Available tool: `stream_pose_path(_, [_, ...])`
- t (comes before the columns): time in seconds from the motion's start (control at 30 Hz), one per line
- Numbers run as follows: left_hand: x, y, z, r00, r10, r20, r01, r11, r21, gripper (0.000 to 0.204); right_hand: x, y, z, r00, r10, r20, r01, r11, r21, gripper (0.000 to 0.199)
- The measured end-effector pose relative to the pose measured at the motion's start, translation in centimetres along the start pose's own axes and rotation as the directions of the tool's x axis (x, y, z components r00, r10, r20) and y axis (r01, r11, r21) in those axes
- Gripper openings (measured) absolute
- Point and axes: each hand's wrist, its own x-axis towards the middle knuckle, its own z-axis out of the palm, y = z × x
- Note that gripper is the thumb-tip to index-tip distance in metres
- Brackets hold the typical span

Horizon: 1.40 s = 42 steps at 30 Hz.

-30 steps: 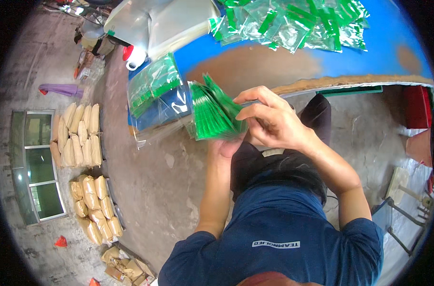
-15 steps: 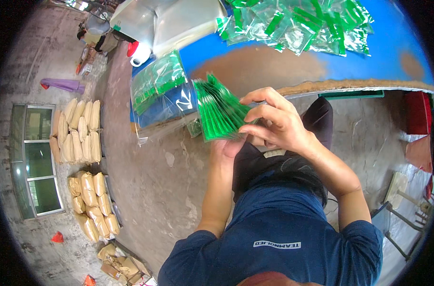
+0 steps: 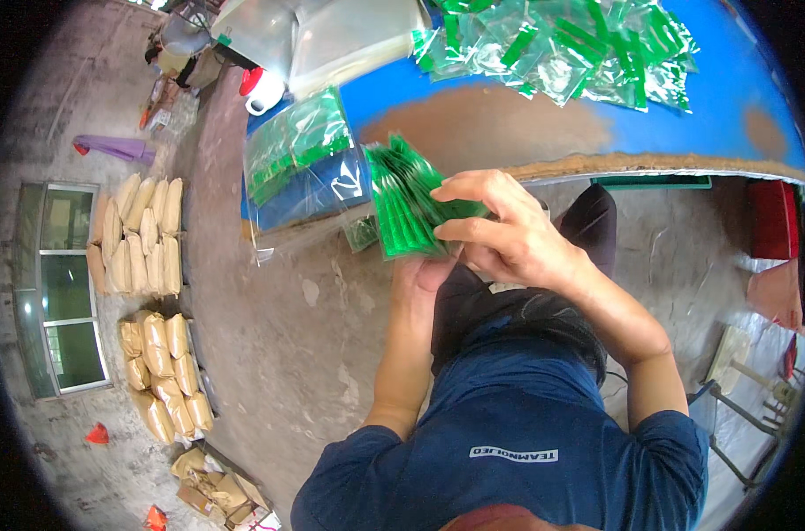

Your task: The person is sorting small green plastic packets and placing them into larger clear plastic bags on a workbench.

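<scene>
Left hand: this hand (image 3: 427, 273) supports the packets from beneath at their lower end; its palm side is closed in against them, though most of its fingers are hidden.
Right hand: fingers of this hand (image 3: 517, 234) are bent and parted, tips at the right edge of the packets; whether they pinch one, I cannot tell.
Green packets: the fanned stack (image 3: 404, 212) is upheld in front of the person, just off the table's near edge.
Clear bag: this bag (image 3: 305, 146), with green-banded packets inside, lies on the table's left corner and overhangs it.
Blue table: its worn top (image 3: 703, 137) carries a loose pile of packets (image 3: 562, 53) farther back.
Step in hand: apparently fingering through the fanned edges.
Next move: likely calls for a steady left hold and light right fingertips on single edges.
</scene>
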Motion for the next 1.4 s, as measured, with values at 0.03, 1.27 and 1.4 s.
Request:
stream_pose_path(0.03, [0.1, 0.0, 0.1, 0.999, -0.028, 0.046, 0.028, 1.0, -0.008, 0.035, 0.1, -0.1, -0.1, 1.0, 0.01, -0.009, -0.01, 1.0, -0.018, 0.033])
stream_pose_path(1.27, [0.4, -1.1, 2.1, 0.931, 0.238, -0.275, -0.165, 0.95, 0.265, 0.071, -1.2, 1.7, 3.8, 0.815, 0.557, -0.158, -0.542, 0.83, 0.131, 0.042])
stream_pose_path(1.4, [-0.7, -2.1, 1.2, 0.989, 0.067, -0.133, -0.042, 0.982, 0.182, 0.068, -2.9, 2.9, 3.0, 0.779, 0.597, -0.191, -0.572, 0.802, 0.171, 0.031])
